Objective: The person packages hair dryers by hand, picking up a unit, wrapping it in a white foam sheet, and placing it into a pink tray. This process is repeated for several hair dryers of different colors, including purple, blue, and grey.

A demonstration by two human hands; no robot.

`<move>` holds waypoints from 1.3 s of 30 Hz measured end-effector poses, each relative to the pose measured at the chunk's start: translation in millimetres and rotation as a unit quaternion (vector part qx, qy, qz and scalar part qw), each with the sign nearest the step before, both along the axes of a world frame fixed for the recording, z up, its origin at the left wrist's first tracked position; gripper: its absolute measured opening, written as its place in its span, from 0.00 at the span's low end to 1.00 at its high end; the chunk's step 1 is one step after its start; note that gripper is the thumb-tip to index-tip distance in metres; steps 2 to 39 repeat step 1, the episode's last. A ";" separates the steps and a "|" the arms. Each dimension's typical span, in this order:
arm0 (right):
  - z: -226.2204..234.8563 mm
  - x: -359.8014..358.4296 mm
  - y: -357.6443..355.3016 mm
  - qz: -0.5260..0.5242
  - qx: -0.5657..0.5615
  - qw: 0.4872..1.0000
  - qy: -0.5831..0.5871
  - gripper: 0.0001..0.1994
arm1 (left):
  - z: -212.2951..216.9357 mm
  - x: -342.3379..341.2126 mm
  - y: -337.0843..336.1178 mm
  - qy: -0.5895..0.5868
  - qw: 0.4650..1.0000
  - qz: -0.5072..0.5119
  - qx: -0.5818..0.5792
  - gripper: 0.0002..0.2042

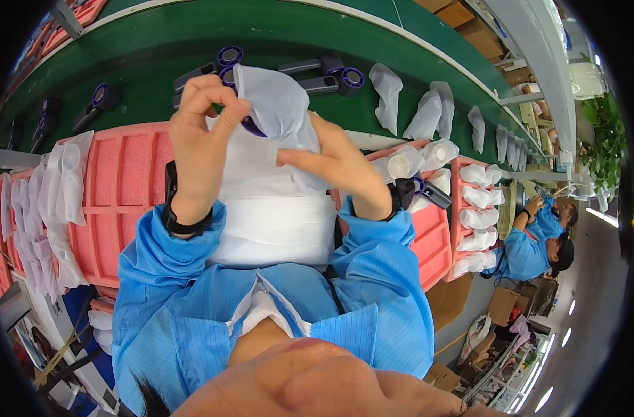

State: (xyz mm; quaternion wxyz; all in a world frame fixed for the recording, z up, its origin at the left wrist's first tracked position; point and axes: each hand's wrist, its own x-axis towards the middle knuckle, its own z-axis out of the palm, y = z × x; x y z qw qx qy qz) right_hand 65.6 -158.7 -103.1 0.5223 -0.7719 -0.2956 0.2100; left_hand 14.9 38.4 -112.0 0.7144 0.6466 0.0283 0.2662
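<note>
Between my hands is a white translucent bag [275, 97], raised over the far edge of a stack of white bags [272, 226]. A bit of purple shows at its lower left side, so something is inside, mostly hidden. My left hand [209, 115] pinches the bag's mouth edge between thumb and fingertips. My right hand [334, 156] grips the bag's right side, thumb in front and fingers behind. Just past them, dark grey handheld fans [327, 73] with purple rings lie on the green conveyor belt [150, 55].
A pink compartment tray [133, 163] lies left, with bagged items [70, 181] along its side. Right, another pink tray [428, 247] holds bagged pieces and an unbagged fan [435, 194]. More bagged items [385, 97] stand on the belt. Co-workers in blue [529, 250] sit far right.
</note>
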 end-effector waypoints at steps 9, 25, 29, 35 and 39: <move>0.2 6.4 -4.4 0.032 0.026 0.997 0.069 0.25 | -0.1 0.5 4.6 0.019 0.999 0.011 0.031 0.07; 0.2 6.4 -4.4 0.032 0.026 0.997 0.069 0.25 | -0.1 0.5 4.6 0.019 0.999 0.011 0.031 0.07; 0.2 6.4 -4.4 0.032 0.026 0.997 0.069 0.25 | -0.1 0.5 4.6 0.019 0.999 0.011 0.031 0.07; 0.2 6.4 -4.4 0.032 0.026 0.997 0.069 0.25 | -0.1 0.5 4.6 0.019 0.999 0.011 0.031 0.07; 0.2 6.4 -4.4 0.032 0.026 0.997 0.069 0.25 | -0.1 0.5 4.6 0.019 0.999 0.011 0.031 0.07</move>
